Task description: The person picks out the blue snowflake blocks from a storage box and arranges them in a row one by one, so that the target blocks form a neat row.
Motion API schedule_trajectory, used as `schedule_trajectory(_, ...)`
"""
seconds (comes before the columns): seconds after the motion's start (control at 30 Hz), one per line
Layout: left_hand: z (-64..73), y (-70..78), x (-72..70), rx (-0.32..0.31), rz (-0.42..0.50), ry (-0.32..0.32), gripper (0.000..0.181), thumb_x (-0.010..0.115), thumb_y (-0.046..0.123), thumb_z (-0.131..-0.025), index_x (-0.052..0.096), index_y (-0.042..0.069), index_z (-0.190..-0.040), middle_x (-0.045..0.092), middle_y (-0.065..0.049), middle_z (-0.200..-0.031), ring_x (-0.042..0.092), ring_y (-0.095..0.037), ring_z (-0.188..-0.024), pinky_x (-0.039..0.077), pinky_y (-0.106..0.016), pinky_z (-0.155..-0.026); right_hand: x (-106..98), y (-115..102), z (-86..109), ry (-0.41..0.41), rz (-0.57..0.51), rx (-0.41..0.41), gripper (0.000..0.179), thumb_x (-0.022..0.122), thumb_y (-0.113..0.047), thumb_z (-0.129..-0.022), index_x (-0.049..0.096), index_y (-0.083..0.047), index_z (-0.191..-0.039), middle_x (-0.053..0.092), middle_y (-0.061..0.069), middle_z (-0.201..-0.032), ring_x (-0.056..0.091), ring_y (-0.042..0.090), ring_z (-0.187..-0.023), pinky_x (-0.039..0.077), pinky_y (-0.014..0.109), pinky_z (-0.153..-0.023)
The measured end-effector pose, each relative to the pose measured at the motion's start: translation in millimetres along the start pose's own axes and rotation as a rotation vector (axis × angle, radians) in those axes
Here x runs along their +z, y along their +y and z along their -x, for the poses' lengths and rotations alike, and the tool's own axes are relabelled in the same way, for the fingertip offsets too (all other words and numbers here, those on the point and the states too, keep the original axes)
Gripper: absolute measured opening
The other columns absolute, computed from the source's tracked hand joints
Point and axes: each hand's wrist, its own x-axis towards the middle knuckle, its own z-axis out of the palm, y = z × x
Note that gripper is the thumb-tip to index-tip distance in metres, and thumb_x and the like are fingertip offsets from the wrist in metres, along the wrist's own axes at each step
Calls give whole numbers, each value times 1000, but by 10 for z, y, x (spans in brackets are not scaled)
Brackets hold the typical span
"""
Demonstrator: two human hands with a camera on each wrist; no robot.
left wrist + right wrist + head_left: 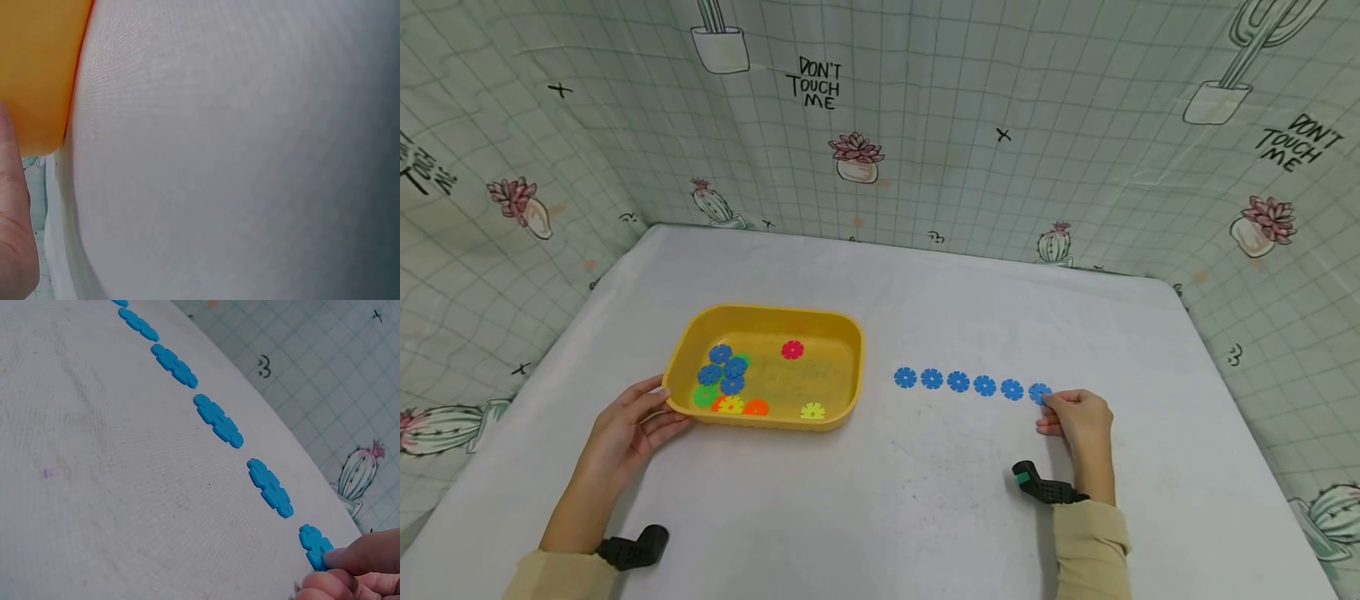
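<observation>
Blue disc [1037,391]: sits at the right end of a straight row on the white cloth [865,500].
Facing: broad notched face upward, near level; round, equally wide each way.
Row line: runs left to right, slanting slightly toward the person at its right end.
Row neighbours: five blue discs [958,382], lying flat to the left, evenly spaced, just apart.
Yellow tray [775,310]: stands left of the row, holding a red disc [792,350] plus blue, green, orange and yellow discs.
Backdrop: patterned cloth [925,108] behind and at both sides.
Over the disc: thumb and fingertip, covering part of its right edge.
Right hand [1081,421]: pinches with thumb and forefinger nearly together, other fingers curled below.
Disc to fingers: right at the tips, projecting leftward; full contact with the cloth, cannot tell.
Left hand [625,427]: grips the tray's near-left corner, fingers slightly bent around it.
</observation>
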Motion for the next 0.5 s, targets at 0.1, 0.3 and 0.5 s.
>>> schedule_trajectory(0.1, 5, -1, -3, 3, 3, -3, 14, 56, 14, -93, 59, 23, -104, 69, 2, -88, 69, -14, -76, 58, -28, -71, 7, 1, -3, 4, 13, 5, 26, 55, -12, -92, 49, 7, -107, 58, -2, -59, 61, 8, -46, 56, 25, -51)
schedule_trajectory(0.3, 4, -5, -5, 10, 11, -10, 15, 56, 13, -93, 59, 23, -104, 69, 1, -88, 69, -15, -76, 58, -29, -72, 20, -4, -10, 10, 47, 6, 28, 54, -13, -92, 47, 7, -111, 58, -1, -62, 61, 8, -47, 56, 24, -51)
schedule_trajectory(0.5, 1, -7, -1, 6, 11, -11, 15, 56, 14, -93, 60, 23, -103, 70, 2, -88, 69, -14, -76, 58, -29, -72, 21, 2, -11, 18, 61, -19, 29, 54, -12, -92, 46, 8, -112, 58, -1, -62, 60, 7, -46, 56, 24, -50)
